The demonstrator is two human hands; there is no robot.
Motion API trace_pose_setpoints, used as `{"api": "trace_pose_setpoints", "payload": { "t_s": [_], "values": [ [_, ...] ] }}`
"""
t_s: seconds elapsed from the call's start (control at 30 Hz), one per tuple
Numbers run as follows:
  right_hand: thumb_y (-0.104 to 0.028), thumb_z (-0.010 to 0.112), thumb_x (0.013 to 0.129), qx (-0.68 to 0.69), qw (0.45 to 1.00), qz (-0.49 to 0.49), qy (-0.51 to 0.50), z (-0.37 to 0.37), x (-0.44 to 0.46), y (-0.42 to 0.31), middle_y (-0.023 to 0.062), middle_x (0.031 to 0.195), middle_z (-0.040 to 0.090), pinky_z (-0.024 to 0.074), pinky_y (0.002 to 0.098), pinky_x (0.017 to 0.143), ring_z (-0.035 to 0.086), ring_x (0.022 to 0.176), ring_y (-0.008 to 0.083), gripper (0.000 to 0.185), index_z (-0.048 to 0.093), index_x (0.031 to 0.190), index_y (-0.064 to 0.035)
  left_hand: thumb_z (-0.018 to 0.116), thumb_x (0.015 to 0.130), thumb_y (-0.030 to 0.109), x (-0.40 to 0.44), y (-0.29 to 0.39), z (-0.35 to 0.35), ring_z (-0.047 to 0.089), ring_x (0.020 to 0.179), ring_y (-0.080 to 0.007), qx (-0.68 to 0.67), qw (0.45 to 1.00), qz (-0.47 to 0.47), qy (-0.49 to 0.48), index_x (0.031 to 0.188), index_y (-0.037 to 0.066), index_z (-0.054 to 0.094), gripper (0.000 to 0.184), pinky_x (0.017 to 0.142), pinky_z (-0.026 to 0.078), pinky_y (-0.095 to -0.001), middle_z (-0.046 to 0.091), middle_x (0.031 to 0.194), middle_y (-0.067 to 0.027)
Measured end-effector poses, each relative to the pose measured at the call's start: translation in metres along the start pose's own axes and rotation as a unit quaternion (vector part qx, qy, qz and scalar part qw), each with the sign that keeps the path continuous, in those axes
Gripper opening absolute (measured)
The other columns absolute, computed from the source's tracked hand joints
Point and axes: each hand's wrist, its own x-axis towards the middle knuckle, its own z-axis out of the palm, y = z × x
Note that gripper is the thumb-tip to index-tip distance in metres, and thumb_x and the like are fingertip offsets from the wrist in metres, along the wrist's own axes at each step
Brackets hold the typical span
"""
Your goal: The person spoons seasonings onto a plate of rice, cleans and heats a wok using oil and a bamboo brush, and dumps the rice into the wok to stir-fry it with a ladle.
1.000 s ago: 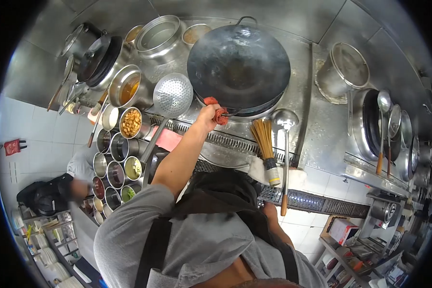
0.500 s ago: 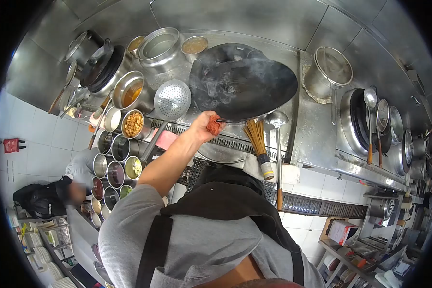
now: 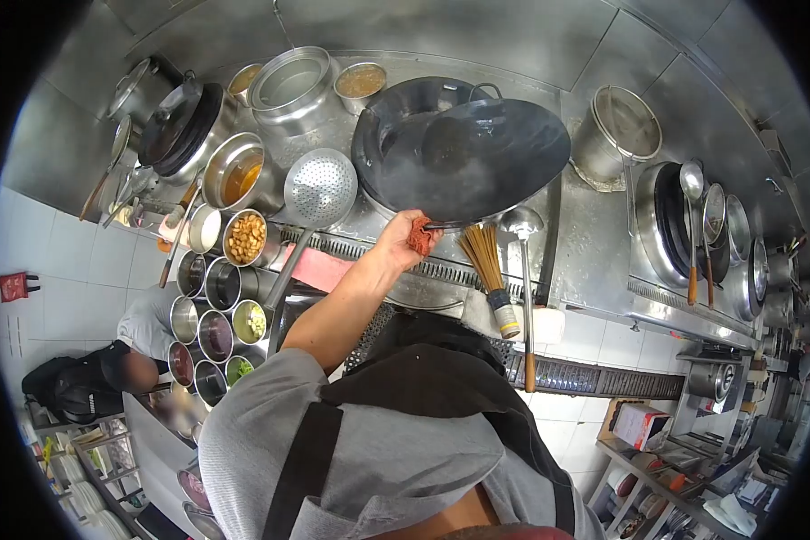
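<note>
My left hand is closed on the near edge handle of a large black wok, with a crumpled red cloth between palm and metal. The wok is tilted, raised off the burner ring on its left side, and a little haze hangs over its dark inside. My right hand is out of view. Just right of my left hand, a bamboo wok brush and a ladle rest at the stove's front edge. A perforated skimmer lies to the left.
Left of the stove stand several metal pots of ingredients, among them a pot of brown chunks and a pot of amber liquid. A strainer pot is on the right. Another person is at the lower left.
The wok has shifted right and tilted more, uncovering the burner ring at its left. My left hand moved right with it, still gripping, and the steam has thinned.
</note>
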Motion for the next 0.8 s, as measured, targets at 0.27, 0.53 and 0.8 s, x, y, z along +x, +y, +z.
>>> {"api": "trace_pose_setpoints", "payload": {
  "t_s": [0.27, 0.53, 0.8],
  "values": [
    [-0.019, 0.053, 0.079, -0.048, 0.999, -0.009, -0.004, 0.03, 0.041, 0.027, 0.0263, 0.079, 0.062, 0.0464, 0.0489, 0.07, 0.061, 0.081, 0.041, 0.027, 0.064, 0.092, 0.0015, 0.046, 0.071, 0.001, 0.018, 0.008, -0.045, 0.049, 0.051, -0.0193, 0.031, 0.968, 0.231, 0.094, 0.068, 0.013, 0.047, 0.012, 0.039, 0.033, -0.0276, 0.047, 0.068, -0.0024],
    [-0.018, 0.058, 0.076, -0.072, 0.997, -0.014, -0.005, 0.013, 0.035, 0.042, 0.0238, 0.086, 0.063, 0.0482, 0.0468, 0.076, 0.061, 0.085, 0.0389, 0.025, 0.065, 0.093, -0.0021, 0.049, 0.07, 0.002, 0.063, 0.048, -0.088, 0.044, 0.046, -0.0183, 0.178, 0.944, 0.264, 0.086, 0.069, 0.007, 0.047, 0.006, 0.039, 0.033, -0.0325, 0.047, 0.062, -0.0068],
    [-0.016, 0.056, 0.076, -0.039, 0.998, 0.037, 0.02, 0.018, 0.028, 0.072, 0.0245, 0.088, 0.064, 0.0477, 0.0455, 0.08, 0.062, 0.087, 0.0375, 0.028, 0.065, 0.098, -0.0004, 0.049, 0.07, 0.001, 0.015, 0.064, -0.061, 0.041, 0.039, -0.0167, 0.186, 0.929, 0.283, 0.149, 0.05, 0.01, 0.043, 0.023, 0.038, 0.034, -0.0322, 0.047, 0.052, -0.0061]
  ]
}}
